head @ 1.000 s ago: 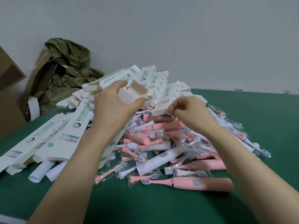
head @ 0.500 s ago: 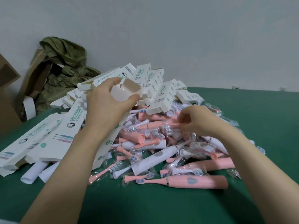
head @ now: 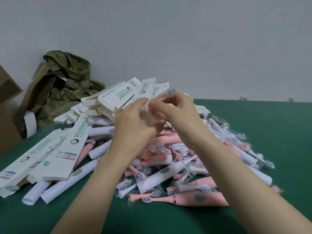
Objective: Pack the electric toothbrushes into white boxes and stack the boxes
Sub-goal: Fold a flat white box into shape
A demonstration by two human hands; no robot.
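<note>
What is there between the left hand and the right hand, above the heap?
A pink brush head in a clear wrapper, pinched by the left hand and the right hand, as the head view shows.

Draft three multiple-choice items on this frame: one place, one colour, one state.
1. Where is the crumpled olive-green bag?
A) far left, against the grey wall
B) at the right edge
C) under the hands

2. What colour is the electric toothbrush handle nearest the camera?
A) white
B) pink
C) blue

3. What are the left hand and right hand doing?
A) lying flat and empty
B) holding a clear-wrapped pink brush head in the air
C) hanging idle, apart

Key:
1 A: it sits by the wall, left of the white cardboard boxes.
2 B: the front handle is pink with a grey button.
3 B: fingers of both hands curl on the wrapper.
</note>
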